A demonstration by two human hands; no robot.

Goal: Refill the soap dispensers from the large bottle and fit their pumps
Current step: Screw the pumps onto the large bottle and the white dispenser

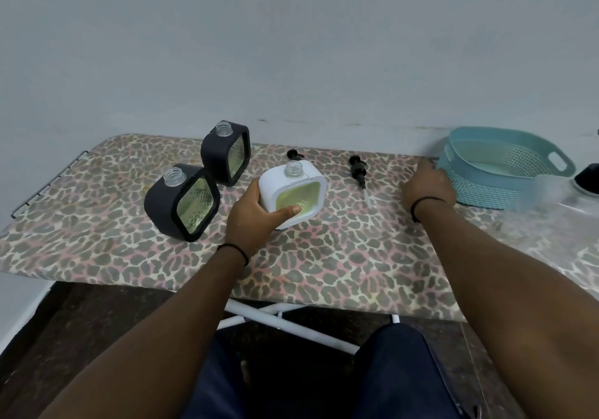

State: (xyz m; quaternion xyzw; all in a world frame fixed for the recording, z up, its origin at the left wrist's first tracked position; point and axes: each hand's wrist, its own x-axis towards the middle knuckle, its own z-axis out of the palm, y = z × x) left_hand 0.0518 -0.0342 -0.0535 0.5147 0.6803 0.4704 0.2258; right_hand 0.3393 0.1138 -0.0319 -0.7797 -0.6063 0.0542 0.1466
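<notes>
A home: leopard-print ironing board (324,266) against a plain wall (291,46).

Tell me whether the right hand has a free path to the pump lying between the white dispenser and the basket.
Probably yes: the right hand hovers just right of the pump, nothing between them.

- One view only is given — a wide-angle camera worn on the head, so nothing is shared with a second view.
- The scene is looked at forward and down, across the patterned board (324,256) towards the wall (291,46).
- Both forearms are seen reaching away from the lens; the knees are caught at the lower edge.
- The board is viewed from close by, within arm's reach.
</notes>
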